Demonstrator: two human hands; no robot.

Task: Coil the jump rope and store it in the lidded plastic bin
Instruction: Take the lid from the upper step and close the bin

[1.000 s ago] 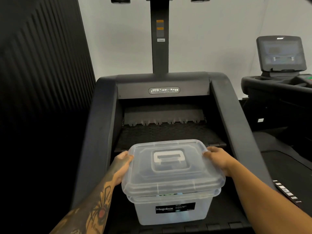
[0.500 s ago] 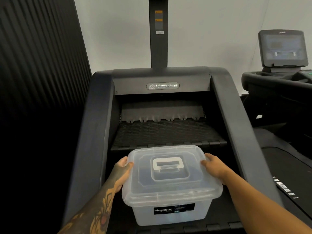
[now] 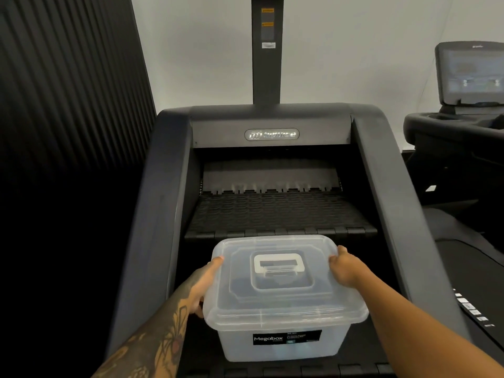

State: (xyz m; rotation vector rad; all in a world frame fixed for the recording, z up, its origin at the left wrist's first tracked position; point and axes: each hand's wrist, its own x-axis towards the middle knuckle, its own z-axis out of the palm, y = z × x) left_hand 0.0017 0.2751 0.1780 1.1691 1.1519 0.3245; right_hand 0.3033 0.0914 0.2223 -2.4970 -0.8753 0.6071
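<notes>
Resting on black stair-climber step [image 3: 278,214]: lidded bin [image 3: 283,317], white wall [image 3: 354,50] behind

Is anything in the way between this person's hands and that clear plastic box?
No. The left hand and right hand already press on opposite sides of the lidded bin, with nothing visible between.

Left hand [image 3: 203,282] and right hand [image 3: 345,268] reaching forward, forearms extended, fingers curled inward, palms facing each other, gripping.
</notes>
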